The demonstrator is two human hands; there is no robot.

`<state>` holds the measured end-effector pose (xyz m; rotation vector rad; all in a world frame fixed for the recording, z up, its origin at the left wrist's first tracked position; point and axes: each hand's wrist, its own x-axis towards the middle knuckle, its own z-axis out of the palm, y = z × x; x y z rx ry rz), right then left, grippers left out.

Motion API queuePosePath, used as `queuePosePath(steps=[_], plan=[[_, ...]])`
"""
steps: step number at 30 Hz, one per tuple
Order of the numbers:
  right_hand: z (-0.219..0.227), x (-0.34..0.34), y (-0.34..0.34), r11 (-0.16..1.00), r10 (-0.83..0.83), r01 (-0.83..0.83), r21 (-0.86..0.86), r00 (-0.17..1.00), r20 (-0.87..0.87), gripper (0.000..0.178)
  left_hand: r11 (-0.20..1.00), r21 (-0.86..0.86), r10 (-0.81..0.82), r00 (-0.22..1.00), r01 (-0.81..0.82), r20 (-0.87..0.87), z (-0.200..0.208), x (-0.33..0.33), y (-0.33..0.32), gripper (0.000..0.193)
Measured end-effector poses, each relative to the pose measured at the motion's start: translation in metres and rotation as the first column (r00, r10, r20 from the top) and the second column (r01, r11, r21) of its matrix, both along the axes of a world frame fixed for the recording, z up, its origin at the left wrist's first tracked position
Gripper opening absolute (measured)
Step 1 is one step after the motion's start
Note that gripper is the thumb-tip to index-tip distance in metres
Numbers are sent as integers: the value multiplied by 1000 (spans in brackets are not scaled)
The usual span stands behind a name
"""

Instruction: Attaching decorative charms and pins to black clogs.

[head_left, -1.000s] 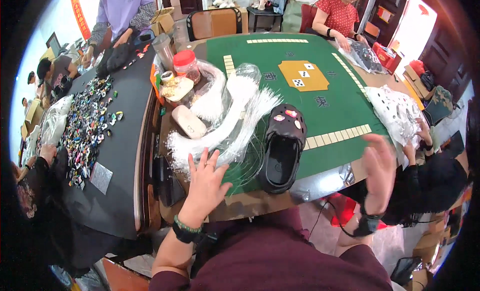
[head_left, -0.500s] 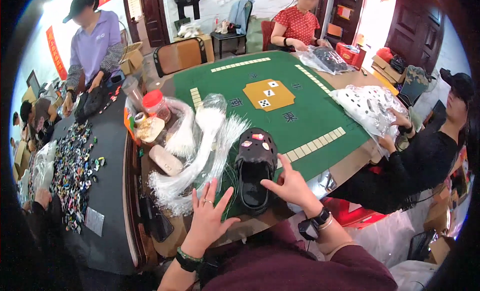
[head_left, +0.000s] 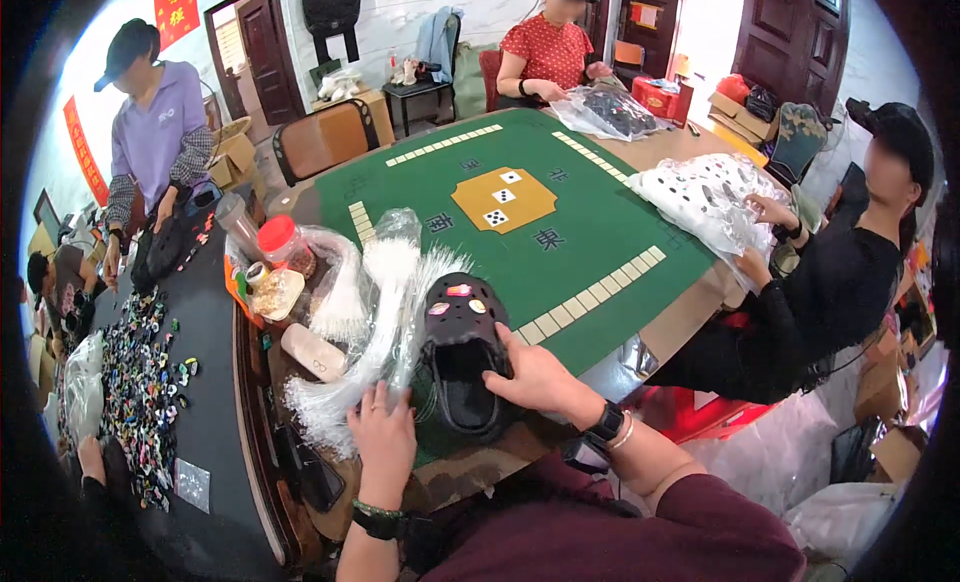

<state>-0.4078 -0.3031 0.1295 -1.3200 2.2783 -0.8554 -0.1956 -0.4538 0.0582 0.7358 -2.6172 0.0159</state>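
A black clog with several small coloured charms on its toe stands on the green table mat, its heel toward me. My right hand grips the clog's right side, thumb at the foot opening and fingers along the outer wall. Left of the clog, my left hand reaches to the lower end of a plastic-wrapped bundle of thin white strips that look like cable ties. Its fingers are stretched out and slightly apart, touching or just over the bundle; I cannot tell which.
A red-lidded jar and a pinkish case stand left of the bundle. Loose small charms cover the dark side table. Across the green mat, co-workers handle a bag of white clogs and a bagged dark item.
My right hand has closed on the clog's side, having hovered beside it. My left hand has moved from spread in the air to the white bundle. The whole view has shifted slightly.
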Motion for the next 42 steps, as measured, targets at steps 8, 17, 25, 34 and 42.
queuePosePath(steps=[8, 17, 25, 34, 42], plan=[[-18, 13, -9, 997, -37, 37, -71, 999, 6, 93, 999, 48, 23, 999, -24, 26, -6, 9, -9, 40], [-33, 20, -1, 987, -35, 54, -152, 991, 128, 86, 935, 321, -136, 988, 151, -69, 53, 26, 30, 57], [-63, 17, 7, 928, -28, 74, -366, 991, 129, 67, 968, 107, -184, 929, 229, -320, 47, 20, 23, 22], [-68, 22, 9, 903, -77, 104, -417, 994, 81, 57, 934, 49, -275, 799, 354, -535, 51, -21, 3, 21], [-44, 29, 91, 857, 306, -327, -399, 945, -119, 17, 933, 5, -298, 780, 360, -550, 20, -28, -3, 32]])
